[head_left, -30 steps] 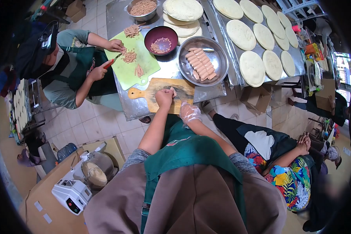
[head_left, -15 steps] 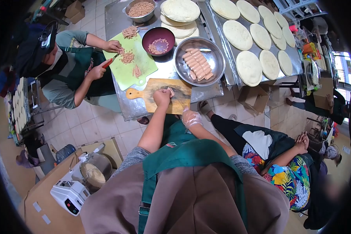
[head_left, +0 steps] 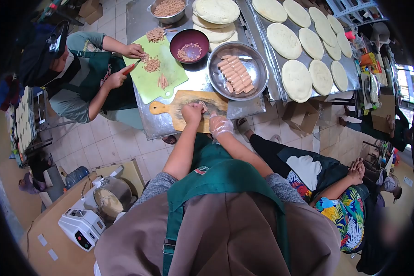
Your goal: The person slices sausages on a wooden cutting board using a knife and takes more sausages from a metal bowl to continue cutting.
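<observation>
My left hand [head_left: 192, 113] is closed over the wooden cutting board [head_left: 179, 99], pinching a piece of sausage [head_left: 202, 104] whose pink end shows past the fingers. Just to its right, my right hand [head_left: 221, 125], in a clear plastic glove, grips a knife [head_left: 207, 109]. Only a thin stretch of the blade is visible, and its tip lies at the sausage piece. Beyond the board stands a steel bowl [head_left: 216, 85] with rows of whole sausages [head_left: 235, 73] in it.
To the left, a co-worker's hands [head_left: 117, 78] cut sausage on a green board [head_left: 175, 76]. A maroon bowl [head_left: 174, 43] and a pot [head_left: 170, 20] hold chopped pieces. Flat dough rounds [head_left: 284, 41] cover a tray at right. Another person sits at lower right.
My right hand has moved slightly up and left, bringing the knife against the sausage piece. My left hand has stayed in nearly the same place on the board.
</observation>
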Motion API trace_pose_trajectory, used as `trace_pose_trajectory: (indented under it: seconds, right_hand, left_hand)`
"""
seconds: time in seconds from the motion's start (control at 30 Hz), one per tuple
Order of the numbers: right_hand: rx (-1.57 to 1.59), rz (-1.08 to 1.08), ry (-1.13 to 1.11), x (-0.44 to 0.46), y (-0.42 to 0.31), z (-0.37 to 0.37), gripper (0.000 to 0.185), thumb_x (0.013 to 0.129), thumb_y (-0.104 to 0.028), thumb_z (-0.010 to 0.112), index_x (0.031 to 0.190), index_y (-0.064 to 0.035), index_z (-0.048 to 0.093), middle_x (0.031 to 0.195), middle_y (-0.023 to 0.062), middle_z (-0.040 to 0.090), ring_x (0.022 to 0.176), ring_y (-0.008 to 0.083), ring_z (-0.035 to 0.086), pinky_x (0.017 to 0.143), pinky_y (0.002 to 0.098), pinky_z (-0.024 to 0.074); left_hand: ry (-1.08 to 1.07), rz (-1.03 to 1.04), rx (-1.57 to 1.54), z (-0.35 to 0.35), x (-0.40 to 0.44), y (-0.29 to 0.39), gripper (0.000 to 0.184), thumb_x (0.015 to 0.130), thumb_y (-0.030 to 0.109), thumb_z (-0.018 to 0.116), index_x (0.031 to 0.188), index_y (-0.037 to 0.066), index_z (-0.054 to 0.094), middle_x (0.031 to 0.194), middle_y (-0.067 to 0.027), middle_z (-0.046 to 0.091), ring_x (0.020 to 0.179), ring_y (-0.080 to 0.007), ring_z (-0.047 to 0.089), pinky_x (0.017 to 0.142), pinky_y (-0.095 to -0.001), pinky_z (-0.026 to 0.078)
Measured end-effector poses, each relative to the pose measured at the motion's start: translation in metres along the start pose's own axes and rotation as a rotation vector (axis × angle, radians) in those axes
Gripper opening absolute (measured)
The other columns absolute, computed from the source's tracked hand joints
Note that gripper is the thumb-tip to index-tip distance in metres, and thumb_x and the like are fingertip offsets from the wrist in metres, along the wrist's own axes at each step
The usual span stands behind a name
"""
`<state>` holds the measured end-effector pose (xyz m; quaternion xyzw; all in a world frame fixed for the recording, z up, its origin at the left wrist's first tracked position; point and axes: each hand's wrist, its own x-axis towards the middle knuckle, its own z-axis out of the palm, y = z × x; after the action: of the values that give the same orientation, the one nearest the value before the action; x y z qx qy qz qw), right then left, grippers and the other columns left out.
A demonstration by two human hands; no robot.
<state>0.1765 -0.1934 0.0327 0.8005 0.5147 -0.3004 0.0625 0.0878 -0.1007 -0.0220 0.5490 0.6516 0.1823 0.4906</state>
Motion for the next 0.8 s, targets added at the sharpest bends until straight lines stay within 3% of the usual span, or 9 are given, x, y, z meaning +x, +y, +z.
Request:
trace_pose_trajectory:
  seconds: [0.3,0.5,0.53,0.73,0.8]
  right_hand:
    - [0.004,0.077,-0.178,-0.055,0.021,-0.018,0.02,0.09,-0.016,0.052,0.104,-0.0035,0.061,0.091,0.0199,0.071,0.088,0.0349,0.071,0.074,0.0443,0.0566]
    - [-0.061,-0.114,-0.084,-0.009,0.014,-0.015,0.022,0.091,-0.015,0.05,0.104,-0.0033,0.063,0.095,0.0205,0.071,0.089,0.0339,0.071,0.075,0.0431,0.0569]
    - [-0.065,-0.11,-0.016,-0.001,0.011,-0.014,0.02,0.091,-0.018,0.05,0.093,-0.0044,0.064,0.087,0.0215,0.071,0.08,0.0342,0.072,0.067,0.0446,0.0572]
    - [-0.014,-0.053,-0.009,0.009,0.01,0.008,0.021,0.093,-0.017,0.048,0.1,-0.0031,0.062,0.089,0.0218,0.071,0.083,0.0368,0.071,0.069,0.0457,0.0573]
    - [0.066,0.063,-0.084,-0.007,0.016,0.011,0.021,0.093,-0.016,0.048,0.101,-0.0023,0.062,0.09,0.0222,0.071,0.084,0.0371,0.071,0.07,0.0457,0.0573]
  left_hand:
    - [0.014,-0.042,0.028,0.004,0.003,-0.004,0.018,0.079,0.013,0.071,0.066,0.0,0.069,0.059,-0.0083,0.068,0.052,-0.0138,0.066,0.055,-0.0278,0.052]
    - [0.0,-0.031,-0.012,-0.001,0.0,0.002,0.016,0.074,0.012,0.073,0.065,0.0,0.069,0.06,-0.0094,0.068,0.052,-0.0147,0.065,0.055,-0.0284,0.052]
    - [0.003,-0.023,-0.026,0.0,0.004,-0.001,0.015,0.074,0.011,0.073,0.065,0.0,0.069,0.06,-0.0094,0.068,0.053,-0.0147,0.065,0.055,-0.0285,0.052]
    - [0.014,0.004,-0.012,0.006,0.008,-0.014,0.011,0.073,0.008,0.071,0.067,-0.001,0.069,0.061,-0.0092,0.068,0.054,-0.0148,0.066,0.055,-0.0284,0.053]
    - [0.028,-0.01,-0.056,0.009,0.01,-0.02,0.011,0.073,0.008,0.071,0.068,-0.001,0.069,0.062,-0.0092,0.069,0.053,-0.0145,0.066,0.055,-0.0283,0.053]
